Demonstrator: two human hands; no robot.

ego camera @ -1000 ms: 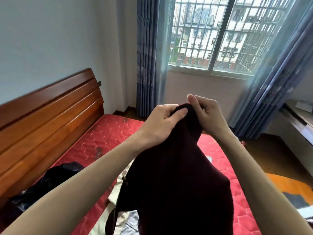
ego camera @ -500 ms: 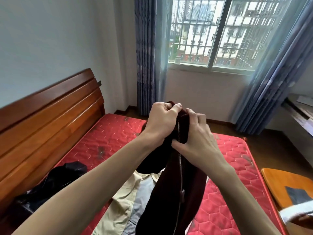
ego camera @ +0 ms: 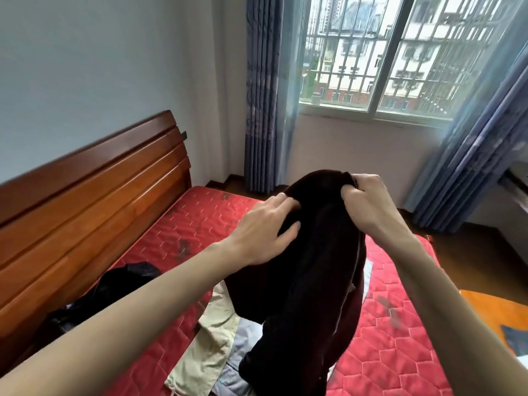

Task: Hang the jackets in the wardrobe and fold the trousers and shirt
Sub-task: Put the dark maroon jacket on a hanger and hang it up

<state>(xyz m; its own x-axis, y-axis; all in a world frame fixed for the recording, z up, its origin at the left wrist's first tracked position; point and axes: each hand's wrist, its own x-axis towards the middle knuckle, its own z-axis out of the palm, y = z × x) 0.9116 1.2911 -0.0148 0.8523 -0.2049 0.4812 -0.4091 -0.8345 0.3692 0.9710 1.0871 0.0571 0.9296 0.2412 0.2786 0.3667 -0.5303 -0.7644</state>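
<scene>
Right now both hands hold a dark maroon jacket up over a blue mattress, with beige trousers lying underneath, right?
Not quite: the head view shows the mattress is red, not blue. The rest stands: both hands, left and right, hold the jacket above the trousers.

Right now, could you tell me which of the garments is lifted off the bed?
The dark maroon jacket, held up by both hands; the beige trousers, grey garment and black garment lie on the mattress.
</scene>
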